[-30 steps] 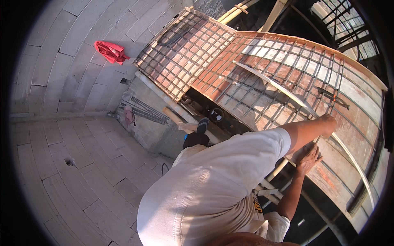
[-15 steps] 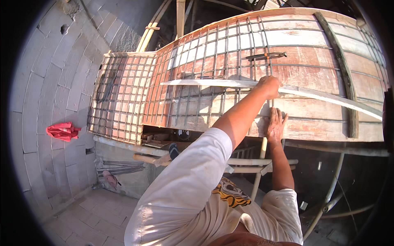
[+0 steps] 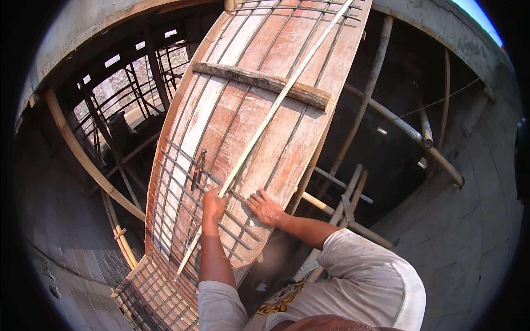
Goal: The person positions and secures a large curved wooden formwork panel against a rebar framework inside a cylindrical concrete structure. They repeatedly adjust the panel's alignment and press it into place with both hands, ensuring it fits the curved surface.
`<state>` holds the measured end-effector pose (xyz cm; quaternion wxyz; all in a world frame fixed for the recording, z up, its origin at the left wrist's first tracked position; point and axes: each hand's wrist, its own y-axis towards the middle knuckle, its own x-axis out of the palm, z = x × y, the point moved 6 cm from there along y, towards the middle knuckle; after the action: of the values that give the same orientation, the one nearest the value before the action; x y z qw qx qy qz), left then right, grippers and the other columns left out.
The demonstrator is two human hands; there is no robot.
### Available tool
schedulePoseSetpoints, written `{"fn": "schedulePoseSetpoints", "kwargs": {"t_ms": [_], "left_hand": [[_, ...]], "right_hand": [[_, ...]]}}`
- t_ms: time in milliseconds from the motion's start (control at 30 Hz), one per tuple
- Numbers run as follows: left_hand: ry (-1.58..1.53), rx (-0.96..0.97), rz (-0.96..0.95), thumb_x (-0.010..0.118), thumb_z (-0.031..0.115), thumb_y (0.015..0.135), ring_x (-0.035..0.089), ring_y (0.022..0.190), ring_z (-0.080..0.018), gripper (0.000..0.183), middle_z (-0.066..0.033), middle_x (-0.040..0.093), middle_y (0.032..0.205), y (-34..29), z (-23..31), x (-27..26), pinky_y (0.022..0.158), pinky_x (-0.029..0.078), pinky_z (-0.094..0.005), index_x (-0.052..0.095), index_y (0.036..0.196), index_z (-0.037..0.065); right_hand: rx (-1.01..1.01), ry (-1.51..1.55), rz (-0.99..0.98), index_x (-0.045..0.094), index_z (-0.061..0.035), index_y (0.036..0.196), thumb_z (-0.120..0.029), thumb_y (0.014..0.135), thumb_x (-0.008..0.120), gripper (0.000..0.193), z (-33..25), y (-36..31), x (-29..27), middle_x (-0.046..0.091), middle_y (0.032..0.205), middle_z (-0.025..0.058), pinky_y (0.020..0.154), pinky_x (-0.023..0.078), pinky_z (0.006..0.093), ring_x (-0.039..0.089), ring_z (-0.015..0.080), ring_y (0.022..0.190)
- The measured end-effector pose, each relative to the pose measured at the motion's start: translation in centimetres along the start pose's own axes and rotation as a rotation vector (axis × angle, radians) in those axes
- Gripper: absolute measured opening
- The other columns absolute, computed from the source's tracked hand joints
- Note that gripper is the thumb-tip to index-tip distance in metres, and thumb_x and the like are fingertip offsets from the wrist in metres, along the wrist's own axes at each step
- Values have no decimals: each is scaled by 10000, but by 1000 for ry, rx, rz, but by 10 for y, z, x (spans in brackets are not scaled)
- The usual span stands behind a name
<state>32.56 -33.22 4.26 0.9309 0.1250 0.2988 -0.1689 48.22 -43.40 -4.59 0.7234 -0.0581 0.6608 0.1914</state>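
A long, thin pale wooden strip (image 3: 271, 112) lies slantwise over the reinforcing bars, its ends reaching well beyond my hands. My left hand (image 3: 213, 204) is closed around this strip. Just to the right, my right hand (image 3: 266, 208) rests flat with fingers spread on the plywood formwork (image 3: 301, 138), near its right edge. Steel bars tied in a grid (image 3: 182, 190) cover the near part of the formwork, while lengthwise bars run on toward the far end. Dark pincers (image 3: 199, 168) sit on the bars beyond my left hand.
A rough timber piece (image 3: 265, 84) lies crosswise on the formwork farther up. Another formwork section with a bar grid (image 3: 157, 295) drops away at lower left. Bamboo poles (image 3: 88, 157) and props (image 3: 364, 94) stand around dark open gaps on both sides. A curved concrete edge (image 3: 127, 27) borders the top.
My view has swung to the right, so the formwork now runs up and away from me and its far end shows. My left hand keeps hold of the strip; my right hand stays on the plywood.
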Motion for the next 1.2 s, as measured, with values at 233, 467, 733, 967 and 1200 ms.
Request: {"fn": "schedulePoseSetpoints", "kwargs": {"t_ms": [233, 467, 733, 967, 1200], "left_hand": [[66, 87, 54, 680, 81, 730, 686, 890, -375, 513, -279, 671, 1001, -2, -17, 2, 788, 528, -388, 657, 1243, 86], [67, 50, 90, 700, 36, 732, 667, 967, -383, 559, -273, 662, 1096, -17, -8, 6, 875, 511, -392, 628, 1285, 70], [298, 33, 321, 601, -110, 721, 449, 1221, -373, 777, -183, 463, 1299, -53, -23, 80, 1031, 393, -416, 421, 1455, 69], [306, -138, 197, 612, -103, 721, 177, 1432, -457, 981, -213, 194, 1536, -52, -32, 111, 1049, 246, -711, 181, 1553, 188], [276, -204, 119, 613, -110, 712, 66, 1463, -478, 1040, -212, 82, 1585, -43, -26, 124, 1072, 156, -747, 124, 1567, 224]], "right_hand": [[-25, -1, -14, 296, 33, 1478, -151, 942, 355, 569, -6, -1, 0, 453, 1444, 177, 1217, 102, 534, 334, 310, 1413], [-21, 17, 2, 288, 35, 1481, -152, 940, 362, 577, -7, -3, -5, 452, 1444, 181, 1218, 95, 534, 347, 316, 1405], [69, 225, 196, 525, 1, 1301, -207, 921, 491, 434, 3, -9, -25, 469, 1408, 201, 1144, 249, 511, 408, 319, 1349], [732, 961, 357, 651, 30, 929, -483, 918, 599, 516, 55, -32, -121, 652, 783, 256, 742, 502, 494, 653, 423, 801], [880, 586, 300, 661, 29, 892, -403, 903, 642, 432, 108, -22, -129, 663, 781, 255, 717, 508, 476, 663, 418, 772]]}}
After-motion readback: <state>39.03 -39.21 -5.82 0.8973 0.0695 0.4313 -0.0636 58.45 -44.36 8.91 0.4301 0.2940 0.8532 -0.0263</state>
